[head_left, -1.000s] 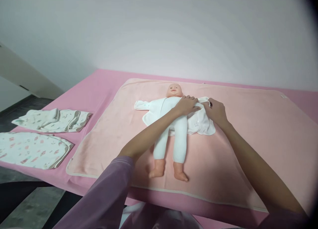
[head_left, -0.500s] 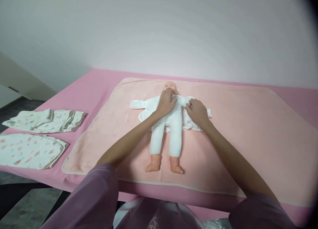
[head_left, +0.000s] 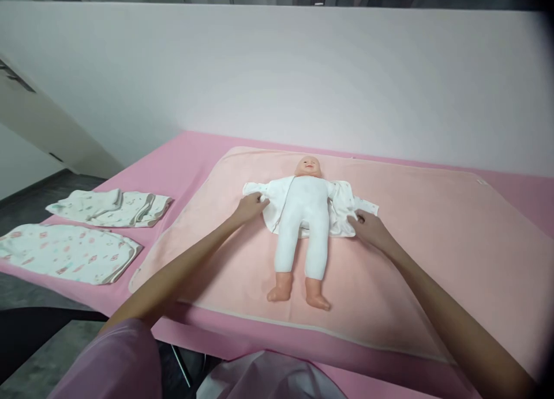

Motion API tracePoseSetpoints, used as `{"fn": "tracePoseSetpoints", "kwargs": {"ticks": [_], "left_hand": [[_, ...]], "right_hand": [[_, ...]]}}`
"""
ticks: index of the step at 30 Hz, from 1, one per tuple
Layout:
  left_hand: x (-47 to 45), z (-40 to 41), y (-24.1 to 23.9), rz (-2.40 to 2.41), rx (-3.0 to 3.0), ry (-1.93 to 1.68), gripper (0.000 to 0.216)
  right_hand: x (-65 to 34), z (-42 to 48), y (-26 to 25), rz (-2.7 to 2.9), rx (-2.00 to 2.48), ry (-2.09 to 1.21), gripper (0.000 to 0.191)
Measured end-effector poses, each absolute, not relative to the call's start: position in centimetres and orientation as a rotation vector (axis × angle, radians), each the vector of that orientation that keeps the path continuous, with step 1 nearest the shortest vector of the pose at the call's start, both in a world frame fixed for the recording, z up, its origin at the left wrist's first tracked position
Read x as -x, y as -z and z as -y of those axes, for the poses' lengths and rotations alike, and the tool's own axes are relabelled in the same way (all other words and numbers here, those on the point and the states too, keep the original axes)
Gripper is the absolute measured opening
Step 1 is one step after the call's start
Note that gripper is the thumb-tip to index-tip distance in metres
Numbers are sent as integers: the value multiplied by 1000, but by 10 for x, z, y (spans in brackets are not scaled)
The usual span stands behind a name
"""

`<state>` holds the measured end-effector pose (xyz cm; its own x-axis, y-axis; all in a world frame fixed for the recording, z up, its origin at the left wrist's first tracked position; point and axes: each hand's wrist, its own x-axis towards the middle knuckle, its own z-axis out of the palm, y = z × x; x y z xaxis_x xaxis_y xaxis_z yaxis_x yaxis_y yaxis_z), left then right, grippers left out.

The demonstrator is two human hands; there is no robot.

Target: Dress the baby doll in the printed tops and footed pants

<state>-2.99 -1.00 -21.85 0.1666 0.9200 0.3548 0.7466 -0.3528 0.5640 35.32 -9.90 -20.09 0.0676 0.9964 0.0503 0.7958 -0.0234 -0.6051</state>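
Observation:
A baby doll (head_left: 306,208) with a white cloth body lies on its back, head towards the wall. A small white baby shirt (head_left: 344,201) is spread open beneath it, with both sleeves out to the sides. My left hand (head_left: 252,207) is closed on the shirt's edge below the left-hand sleeve. On the other side, my right hand (head_left: 367,226) pinches the shirt near its lower right edge. Fingers cover the gripped bits of cloth. The doll's hands are not visible.
A peach blanket (head_left: 415,260) lies under the doll on a pink-covered table (head_left: 173,156). Folded patterned baby clothes (head_left: 108,207) and another folded printed cloth (head_left: 69,252) lie at the left. A white wall (head_left: 277,81) rises behind the table.
My left hand has moved from the doll's chest out to the left side of the shirt. My right hand has shifted lower and outward along the shirt. The camera view has tilted up.

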Motion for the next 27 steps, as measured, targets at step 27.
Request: {"fn": "tracePoseSetpoints", "kwargs": {"ticks": [27], "left_hand": [[62, 111, 218, -1180, -2401, -719, 22]], "right_hand": [[-365, 181, 232, 2205, 1380, -414, 28]]}}
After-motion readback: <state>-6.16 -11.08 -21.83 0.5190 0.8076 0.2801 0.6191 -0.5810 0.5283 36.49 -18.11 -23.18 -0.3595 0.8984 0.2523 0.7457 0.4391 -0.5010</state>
